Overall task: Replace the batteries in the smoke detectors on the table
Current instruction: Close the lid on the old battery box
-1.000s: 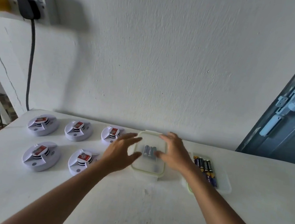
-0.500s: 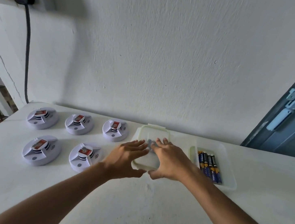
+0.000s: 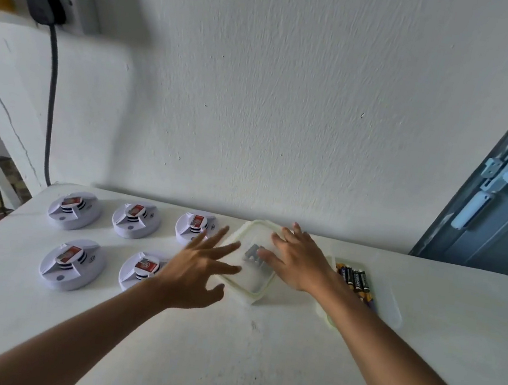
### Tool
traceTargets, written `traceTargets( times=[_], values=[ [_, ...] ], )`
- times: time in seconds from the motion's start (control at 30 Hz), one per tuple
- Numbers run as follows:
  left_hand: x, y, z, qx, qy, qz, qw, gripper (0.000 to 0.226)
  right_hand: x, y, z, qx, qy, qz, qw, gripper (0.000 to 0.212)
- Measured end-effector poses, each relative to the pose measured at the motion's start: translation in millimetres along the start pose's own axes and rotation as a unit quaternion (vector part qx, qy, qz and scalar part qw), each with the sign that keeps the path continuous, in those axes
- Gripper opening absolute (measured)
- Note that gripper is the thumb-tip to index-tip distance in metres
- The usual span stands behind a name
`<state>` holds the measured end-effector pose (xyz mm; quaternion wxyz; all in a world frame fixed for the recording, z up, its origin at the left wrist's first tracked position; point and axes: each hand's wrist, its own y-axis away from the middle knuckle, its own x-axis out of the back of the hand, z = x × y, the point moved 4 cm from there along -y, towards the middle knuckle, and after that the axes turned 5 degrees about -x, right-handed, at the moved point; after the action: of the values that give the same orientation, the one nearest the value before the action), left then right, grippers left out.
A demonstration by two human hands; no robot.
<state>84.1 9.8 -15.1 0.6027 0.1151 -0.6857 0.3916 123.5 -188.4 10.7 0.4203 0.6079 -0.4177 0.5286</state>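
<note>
Five smoke detectors (image 3: 74,210) are laid out in two rows on the left of the white tabletop (image 3: 255,355), each round and white with a red-labelled battery seen in its middle. Just right of them a clear lidded container (image 3: 249,286) is set, its long axis running away from the person, with a few grey batteries (image 3: 255,256) dimly seen through the lid. The right hand (image 3: 298,263) is laid flat on that lid, fingers straight and spread, nothing pinched. The left hand (image 3: 199,269) is held at the container's left edge, fingers spread wide and gripping nothing; whether it touches the rim cannot be told. The container thus lies between both grips, the right hand being nearer its centre. Further right, an open tray (image 3: 389,309) of dark batteries (image 3: 356,280) is seen beside the right forearm.
</note>
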Motion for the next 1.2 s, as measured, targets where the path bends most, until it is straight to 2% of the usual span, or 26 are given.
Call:
traceTargets(
  times=[0.1,0.2,0.33,0.37,0.47,0.7,0.8,0.87,0.97,1.03,1.1,1.2],
  values=[
    [12,3,-8,0.056,-0.046,-0.029,0.997,0.055,-1,16,-5,0.004,0.019,0.007,1.000,0.103],
    [10,0,-13,0.108,-0.061,-0.100,0.987,0.097,-2,36,-11,0.027,0.027,0.011,0.999,0.101],
    [12,-7,-7,0.141,-0.007,-0.145,0.979,0.122,-4,44,-10,0.048,0.003,0.001,0.999,0.091],
    [13,-8,-5,0.153,0.010,-0.142,0.978,0.121,-4,42,-9,0.052,-0.012,-0.001,0.999,0.087],
    [8,-8,-2,0.161,0.032,-0.115,0.980,0.099,-5,38,-3,0.061,-0.053,-0.003,0.997,0.081],
    [3,-7,2,0.031,-0.036,0.018,0.999,0.072,-7,34,-7,0.077,-0.026,0.036,0.996,0.067],
    [4,-7,7,0.012,-0.051,0.083,0.995,0.074,-11,34,-7,0.084,-0.018,0.056,0.995,0.062],
    [0,-4,6,0.020,-0.041,0.072,0.996,0.075,-14,34,-7,0.084,-0.025,0.067,0.994,0.061],
    [-8,1,1,0.042,-0.004,0.033,0.999,0.065,-11,33,-6,0.074,-0.016,0.072,0.994,0.063],
    [-8,-1,-1,0.036,0.013,0.037,0.999,0.051,-2,32,-5,0.056,-0.017,0.086,0.995,0.068],
    [-7,-6,2,0.001,0.000,0.061,0.998,0.031,10,28,-3,0.027,-0.052,0.105,0.993,0.061],
    [-5,-12,3,-0.002,-0.020,0.059,0.998,0.042,19,18,3,-0.037,-0.122,0.064,0.990,0.053]
  ],
)
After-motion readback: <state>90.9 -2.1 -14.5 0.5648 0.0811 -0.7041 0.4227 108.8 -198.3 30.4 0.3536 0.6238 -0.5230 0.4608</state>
